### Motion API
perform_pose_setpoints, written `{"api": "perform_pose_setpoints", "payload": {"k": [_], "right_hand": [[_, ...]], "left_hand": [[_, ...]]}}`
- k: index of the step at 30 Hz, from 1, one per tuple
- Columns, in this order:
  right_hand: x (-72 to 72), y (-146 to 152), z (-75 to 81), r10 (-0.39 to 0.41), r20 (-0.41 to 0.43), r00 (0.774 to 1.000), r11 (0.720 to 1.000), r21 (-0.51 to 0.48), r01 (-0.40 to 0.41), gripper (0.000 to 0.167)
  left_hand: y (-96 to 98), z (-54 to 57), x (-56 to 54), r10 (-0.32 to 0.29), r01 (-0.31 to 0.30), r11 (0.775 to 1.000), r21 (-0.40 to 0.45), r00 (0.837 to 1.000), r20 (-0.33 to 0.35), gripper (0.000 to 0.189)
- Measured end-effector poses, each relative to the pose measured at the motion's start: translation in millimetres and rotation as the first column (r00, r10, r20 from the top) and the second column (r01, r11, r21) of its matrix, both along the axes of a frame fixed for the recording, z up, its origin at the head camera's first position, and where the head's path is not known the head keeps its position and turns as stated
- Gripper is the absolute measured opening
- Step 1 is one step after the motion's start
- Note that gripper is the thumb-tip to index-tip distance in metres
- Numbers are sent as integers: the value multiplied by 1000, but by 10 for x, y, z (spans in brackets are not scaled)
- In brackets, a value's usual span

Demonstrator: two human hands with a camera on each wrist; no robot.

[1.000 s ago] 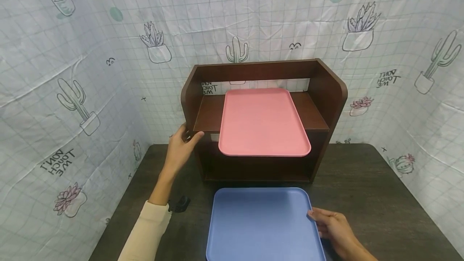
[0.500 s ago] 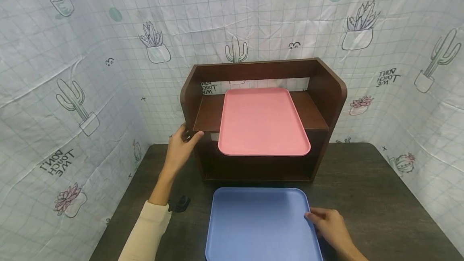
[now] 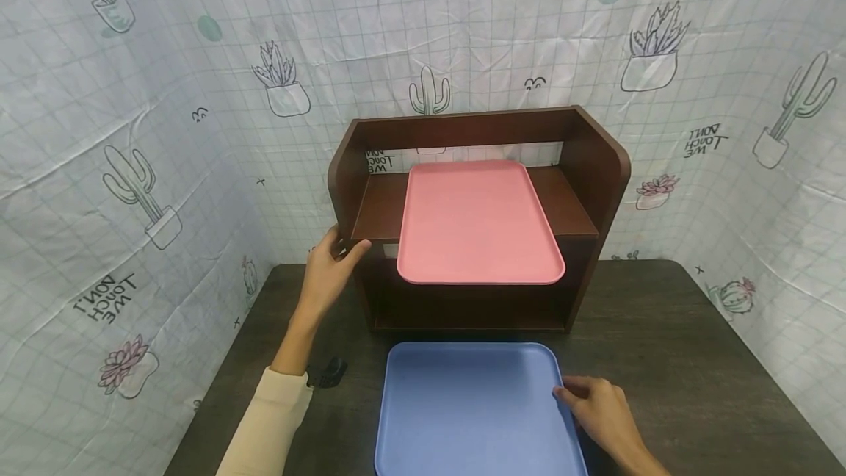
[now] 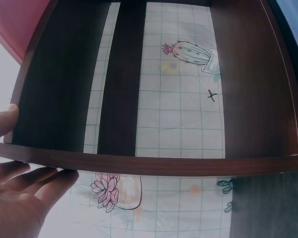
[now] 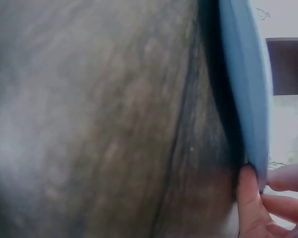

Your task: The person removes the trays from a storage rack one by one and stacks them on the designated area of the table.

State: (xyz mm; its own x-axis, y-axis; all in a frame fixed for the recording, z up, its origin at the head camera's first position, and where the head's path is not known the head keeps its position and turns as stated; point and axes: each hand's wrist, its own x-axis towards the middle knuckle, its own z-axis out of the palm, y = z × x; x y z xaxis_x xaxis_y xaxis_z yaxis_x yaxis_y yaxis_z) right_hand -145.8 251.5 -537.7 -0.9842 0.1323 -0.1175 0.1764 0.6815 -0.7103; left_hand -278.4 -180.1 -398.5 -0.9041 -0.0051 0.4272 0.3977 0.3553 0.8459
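Observation:
A dark brown two-tier wooden shelf (image 3: 380,215) stands on the table. My left hand (image 3: 327,270) grips its left side panel, thumb at the front of the middle board and fingers along the outer face, as the left wrist view also shows. On the upper tier lies a pink tray (image 3: 479,222), its front end jutting out past the board. In front of the shelf is a blue tray (image 3: 479,410), cut off by the lower border of the head view. My right hand (image 3: 603,413) pinches its right rim, thumb on top and fingers underneath.
The lower tier (image 3: 469,311) opens behind the blue tray. Dark wood-look table (image 3: 674,358) surrounds the shelf. A white grid cloth (image 3: 277,145) with plant drawings hangs behind and on both sides. A small black object (image 3: 327,373) is by the left wrist.
The blue tray's right side and my right hand have shifted slightly left. My left hand, the shelf and the pink tray stay put.

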Motion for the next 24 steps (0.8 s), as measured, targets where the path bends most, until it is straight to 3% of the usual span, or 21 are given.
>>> {"api": "perform_pose_setpoints", "payload": {"k": [24], "right_hand": [[5,51,-78,26,-55,998,999,-17,-27,27]], "left_hand": [[-5,-9,-10,-15,15,1000,7,1000,-13,64]]}}
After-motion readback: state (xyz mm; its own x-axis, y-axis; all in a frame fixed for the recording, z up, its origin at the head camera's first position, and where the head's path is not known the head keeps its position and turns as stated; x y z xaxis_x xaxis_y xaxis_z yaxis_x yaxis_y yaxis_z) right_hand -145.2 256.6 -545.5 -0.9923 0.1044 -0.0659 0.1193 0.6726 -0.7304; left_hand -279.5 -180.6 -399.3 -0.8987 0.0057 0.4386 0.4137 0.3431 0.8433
